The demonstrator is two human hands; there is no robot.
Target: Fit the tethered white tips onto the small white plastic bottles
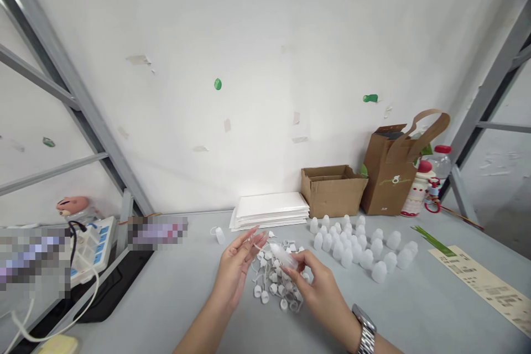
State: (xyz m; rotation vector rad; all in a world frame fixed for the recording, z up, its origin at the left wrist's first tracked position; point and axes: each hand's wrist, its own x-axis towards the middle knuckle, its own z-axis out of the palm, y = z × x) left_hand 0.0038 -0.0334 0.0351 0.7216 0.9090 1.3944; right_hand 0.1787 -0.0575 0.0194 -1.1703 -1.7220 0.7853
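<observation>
My right hand (317, 282) is closed around a small translucent bottle (283, 255), held tilted above a heap of white caps (276, 282). My left hand (236, 268) hovers to the left of the heap, fingers bent, pinching a small clear cap ring (254, 241) near the bottle's tip. A silver watch sits on my right wrist. A cluster of several upright translucent bottles (360, 246) stands to the right of the heap. One lone bottle (219, 235) lies left of my hands.
A stack of white sheets (271, 210), an open cardboard box (333, 189), a brown paper bag (392, 174) and a red-capped bottle (440, 163) line the back wall. A printed paper strip (485, 285) lies at right. A power strip (93, 246) with cables sits left.
</observation>
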